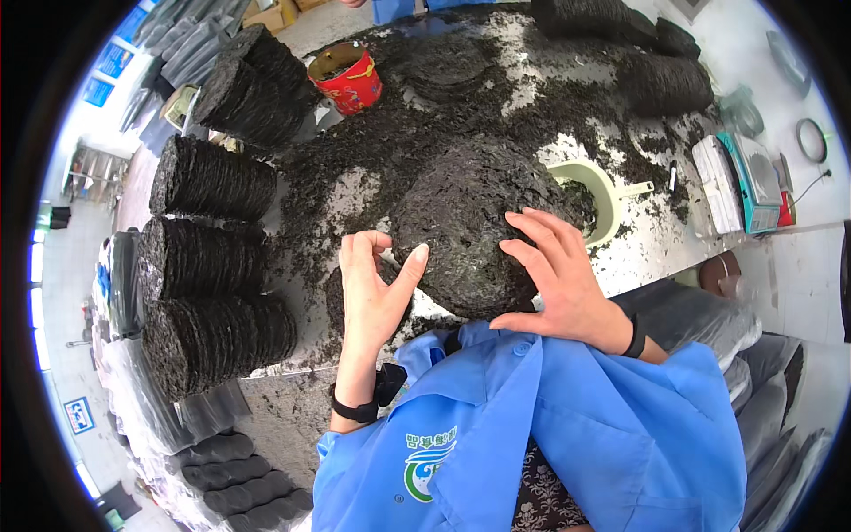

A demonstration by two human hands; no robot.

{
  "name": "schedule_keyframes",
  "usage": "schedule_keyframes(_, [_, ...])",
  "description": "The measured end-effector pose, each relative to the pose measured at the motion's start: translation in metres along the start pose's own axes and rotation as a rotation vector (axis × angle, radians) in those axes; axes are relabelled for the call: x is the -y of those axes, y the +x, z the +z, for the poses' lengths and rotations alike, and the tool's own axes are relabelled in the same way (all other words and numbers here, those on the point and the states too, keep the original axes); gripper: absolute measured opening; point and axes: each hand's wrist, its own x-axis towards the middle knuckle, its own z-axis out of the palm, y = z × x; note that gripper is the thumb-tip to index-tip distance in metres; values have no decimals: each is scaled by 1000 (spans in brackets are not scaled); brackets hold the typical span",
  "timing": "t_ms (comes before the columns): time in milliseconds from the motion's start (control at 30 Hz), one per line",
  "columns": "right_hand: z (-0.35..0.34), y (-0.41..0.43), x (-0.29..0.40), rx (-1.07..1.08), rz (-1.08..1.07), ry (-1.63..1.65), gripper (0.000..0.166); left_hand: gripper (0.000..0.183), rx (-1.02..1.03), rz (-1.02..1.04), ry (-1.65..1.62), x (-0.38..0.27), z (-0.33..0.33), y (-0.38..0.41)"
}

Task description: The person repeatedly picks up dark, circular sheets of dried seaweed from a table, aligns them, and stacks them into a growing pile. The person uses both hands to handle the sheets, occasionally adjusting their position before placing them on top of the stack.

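A round, dark stack of dried seaweed cakes (465, 213) lies before me, close to the table's front edge. My left hand (375, 286) is at its left side, with the thumb tip against the rim and the fingers bent, apart from the thumb. On the right, my right hand (565, 286) spreads its fingers, fingertips resting on the top near the rim and thumb near the front edge. Neither hand closes around the stack. Behind my left hand a smaller dark piece of seaweed (336, 299) is partly hidden.
Rolls of stacked seaweed cakes (206, 259) line the table's left side. A red bucket (352, 83) stands farther back. Right of the stack is a pale green scoop (608, 206), then a scale (751, 176). Loose seaweed flakes (332, 153) cover much of the table. Another person's blue garment (399, 10) shows opposite.
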Motion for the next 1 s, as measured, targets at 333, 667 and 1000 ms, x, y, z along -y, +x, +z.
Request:
schedule_keyframes(333, [10,0,8,-40,52,-68,79,31,67,-102,-322,-36,-15,7])
schedule_keyframes(667, [16,6,8,-166,116,-40,80,32,140,-273,-1100,-33,3,4])
schedule_keyframes(1000, [-9,17,10,-191,59,-32,54,62,-15,-87,-694,-37,-2,-8])
